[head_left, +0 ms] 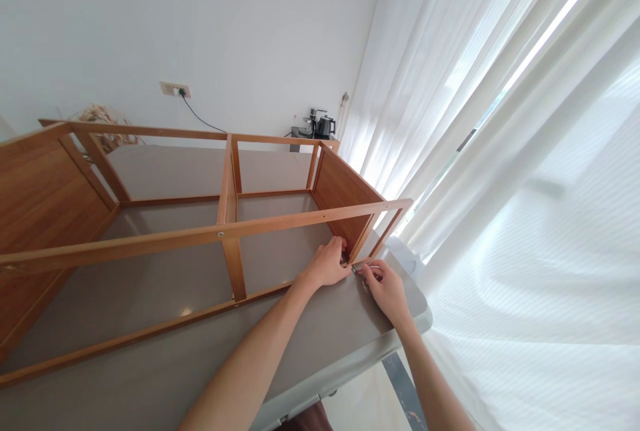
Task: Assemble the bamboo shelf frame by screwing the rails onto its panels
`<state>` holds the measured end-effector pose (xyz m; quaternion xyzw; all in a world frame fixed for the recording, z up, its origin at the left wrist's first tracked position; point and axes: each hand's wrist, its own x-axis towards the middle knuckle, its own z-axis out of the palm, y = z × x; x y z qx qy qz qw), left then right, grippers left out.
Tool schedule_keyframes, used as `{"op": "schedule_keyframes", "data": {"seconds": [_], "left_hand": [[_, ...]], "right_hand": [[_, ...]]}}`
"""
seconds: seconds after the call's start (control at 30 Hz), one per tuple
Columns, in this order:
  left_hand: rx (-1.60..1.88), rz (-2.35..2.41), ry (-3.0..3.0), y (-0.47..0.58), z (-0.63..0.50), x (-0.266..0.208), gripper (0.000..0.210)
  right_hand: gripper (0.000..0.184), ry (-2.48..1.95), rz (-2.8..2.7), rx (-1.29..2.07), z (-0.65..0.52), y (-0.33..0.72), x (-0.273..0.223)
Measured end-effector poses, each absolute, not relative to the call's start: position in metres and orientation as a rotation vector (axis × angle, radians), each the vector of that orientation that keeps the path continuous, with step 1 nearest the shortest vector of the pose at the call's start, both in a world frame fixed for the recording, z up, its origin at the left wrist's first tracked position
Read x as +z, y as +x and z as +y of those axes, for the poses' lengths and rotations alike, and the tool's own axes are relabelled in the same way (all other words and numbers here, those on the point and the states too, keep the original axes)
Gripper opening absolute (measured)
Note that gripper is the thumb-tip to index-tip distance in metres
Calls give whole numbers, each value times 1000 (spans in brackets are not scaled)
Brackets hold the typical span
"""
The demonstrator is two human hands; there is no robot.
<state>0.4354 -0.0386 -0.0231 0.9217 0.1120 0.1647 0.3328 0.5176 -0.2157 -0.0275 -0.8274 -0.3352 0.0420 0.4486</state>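
A brown wooden frame (280, 223), with rails, a middle divider and solid end panels, lies on a grey-covered table (320, 337). At its near right corner, my left hand (330, 263) is closed round the lower rail beside the right end panel (345, 197), fingers inside and thumb outside. Just to the right, my right hand (386, 286) pinches a small, thin silver tool (361, 269) that looks like a hex key. Its tip is at the lower rail near my left thumb; whether it sits in a screw is too small to tell.
White curtains (500, 217) hang close along the right side. The table's rounded corner (425, 314) lies just beyond my right hand. At the back, a black kettle (326, 126) stands on a small cabinet, and a cord runs from a wall socket (175, 89).
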Motion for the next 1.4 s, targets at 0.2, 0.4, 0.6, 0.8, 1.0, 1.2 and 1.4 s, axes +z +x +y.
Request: {"op": "schedule_keyframes", "data": {"seconds": [0.2, 0.4, 0.6, 0.8, 1.0, 1.2, 1.4], "left_hand": [[446, 280, 2407, 435, -38, -23, 35], [437, 266, 2408, 433, -38, -21, 35], [427, 281, 2413, 432, -38, -20, 36], [433, 273, 2406, 432, -39, -19, 38], [398, 308, 2418, 432, -39, -17, 37], [422, 280, 2416, 431, -39, -16, 37], [379, 317, 2408, 430, -40, -14, 38]], "right_hand": [[33, -2010, -821, 95, -218, 516, -29], [30, -2109, -998, -53, -218, 510, -28], [32, -2138, -1112, -122, -217, 506, -27], [29, -2125, -1185, -171, -217, 507, -30], [27, -2119, -1214, -219, -215, 506, -30], [29, -2122, -1102, -126, -214, 508, -28], [38, -2068, -895, 49, -214, 517, -29]]}}
